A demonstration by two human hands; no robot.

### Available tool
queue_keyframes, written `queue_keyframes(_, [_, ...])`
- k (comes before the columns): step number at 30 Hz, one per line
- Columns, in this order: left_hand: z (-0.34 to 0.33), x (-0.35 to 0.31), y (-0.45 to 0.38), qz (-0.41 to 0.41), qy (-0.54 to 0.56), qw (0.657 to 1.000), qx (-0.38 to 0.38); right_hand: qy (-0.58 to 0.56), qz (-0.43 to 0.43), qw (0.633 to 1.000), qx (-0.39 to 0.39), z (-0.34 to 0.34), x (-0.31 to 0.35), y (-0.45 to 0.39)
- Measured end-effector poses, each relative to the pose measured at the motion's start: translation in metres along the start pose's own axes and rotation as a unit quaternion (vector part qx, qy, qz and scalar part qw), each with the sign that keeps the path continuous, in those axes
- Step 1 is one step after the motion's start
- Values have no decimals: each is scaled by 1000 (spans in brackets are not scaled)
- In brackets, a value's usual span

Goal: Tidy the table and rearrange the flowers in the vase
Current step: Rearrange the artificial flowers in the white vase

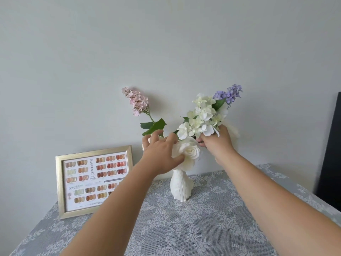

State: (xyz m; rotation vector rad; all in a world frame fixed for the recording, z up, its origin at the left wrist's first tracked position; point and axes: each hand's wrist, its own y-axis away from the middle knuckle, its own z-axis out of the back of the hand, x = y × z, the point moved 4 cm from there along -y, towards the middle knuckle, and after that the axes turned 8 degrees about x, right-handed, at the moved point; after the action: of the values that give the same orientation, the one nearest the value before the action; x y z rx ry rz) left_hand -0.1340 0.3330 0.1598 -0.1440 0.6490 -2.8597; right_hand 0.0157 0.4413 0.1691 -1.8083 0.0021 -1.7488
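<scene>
Head view: a white vase (181, 183) stands upright on the lace-covered table (184, 228), near the back wall. Its stems fan outward. The pink sprig (136, 101) leans up and to the left, its long axis tilted away from the vase. The cream cluster (202, 115) and the purple sprig (229, 93) lean up and to the right. A white rose (189, 150) sits low at the vase mouth, facing the camera.

A gold picture frame (95, 180) with a colour chart stands left of the vase, propped toward the wall; the left forearm crosses in front of its right edge. A dark panel (332, 145) stands at the far right edge.

The left hand (162, 154) has its fingers spread, the thumb pressing the rose's left petals, the fingertips reaching behind green leaves (154, 126) of the pink sprig. The right hand (216, 143) is closed around the stems just under the cream cluster, which rises directly above the grip. Both hands hide the vase's neck.
</scene>
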Motion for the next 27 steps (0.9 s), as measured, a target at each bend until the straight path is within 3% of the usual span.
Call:
queue_keyframes(8, [14,9,-3,-15,-73,997,17,44,2,999,8,-1,4,-12])
queue_keyframes(19, [10,9,31,94,52,983,-146,134,83,984,83,-46,50,-32])
queue_keyframes(27, [2,11,35,193,100,949,-227,276,38,940,196,-60,17,-31])
